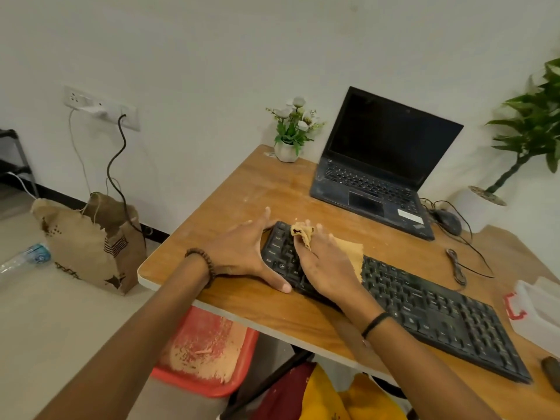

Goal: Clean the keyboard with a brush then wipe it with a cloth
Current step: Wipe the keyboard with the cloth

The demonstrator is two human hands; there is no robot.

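A black keyboard [430, 310] lies slantwise on the wooden table [266, 189]. My right hand [328, 265] presses a yellow-brown cloth [353, 248] flat onto the keyboard's left end, with a bunched corner of the cloth sticking up between the fingers. My left hand [248, 253] clasps the keyboard's left edge, thumb at the front corner and fingers along the far side. No brush can be made out for certain; a dark object [550, 372] lies at the table's right edge.
An open laptop [381, 165] stands at the back, with a mouse [447, 221] and cable to its right. A small flower pot [288, 150] sits at the back corner. A white container [536, 310] is on the right. A red tray [209, 350] lies under the table.
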